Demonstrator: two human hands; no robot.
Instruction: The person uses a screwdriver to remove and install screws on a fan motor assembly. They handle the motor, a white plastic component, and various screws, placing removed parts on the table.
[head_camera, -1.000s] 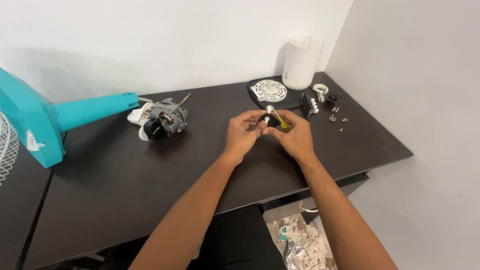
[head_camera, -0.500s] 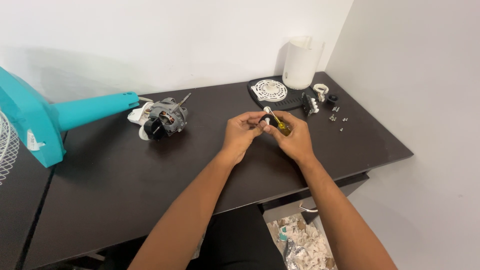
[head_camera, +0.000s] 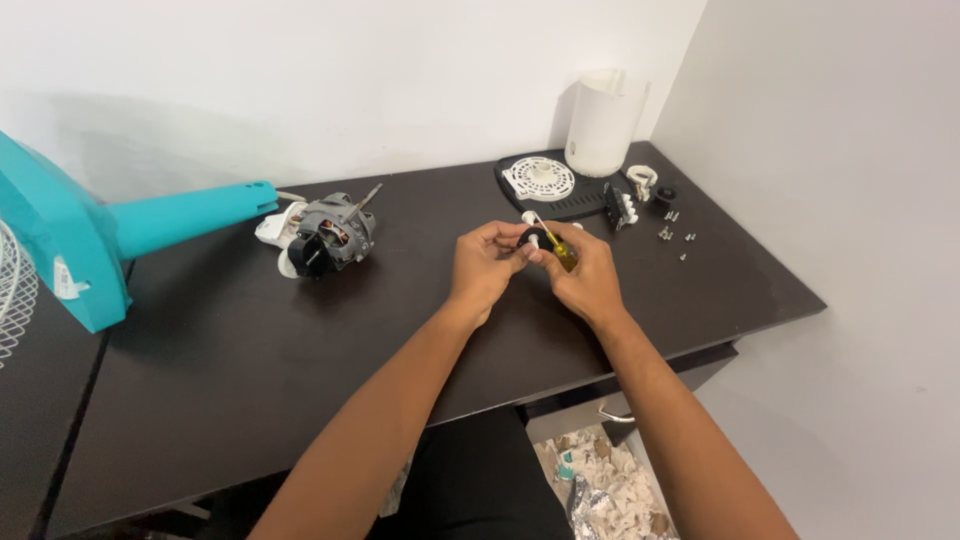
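Dark matte tabletop (head_camera: 200, 380), wood-grain look, with fan parts spread all over it. Both hands meet over the middle, a bit to the right. The left hand (head_camera: 482, 262) has its fingers curled and pinched on a small round black part (head_camera: 533, 238) with a white centre, held just above the tabletop. The right hand (head_camera: 585, 275) is wrapped around a screwdriver (head_camera: 556, 246) with a see-through yellow handle, its thin metal shaft angled up and to the far left, tip right by the black part. Both forearms come in from the near edge, wrists slightly bent toward each other.

Far left there's a teal plastic fan stand (head_camera: 120, 235), smooth and glossy, and next to it the bare motor (head_camera: 330, 238), grey metal with copper windings showing. At the far right sits a white plastic cylinder (head_camera: 603, 122), a round white slotted disc (head_camera: 540, 180) on a black plate, and a scatter of tiny screws (head_camera: 675, 235).
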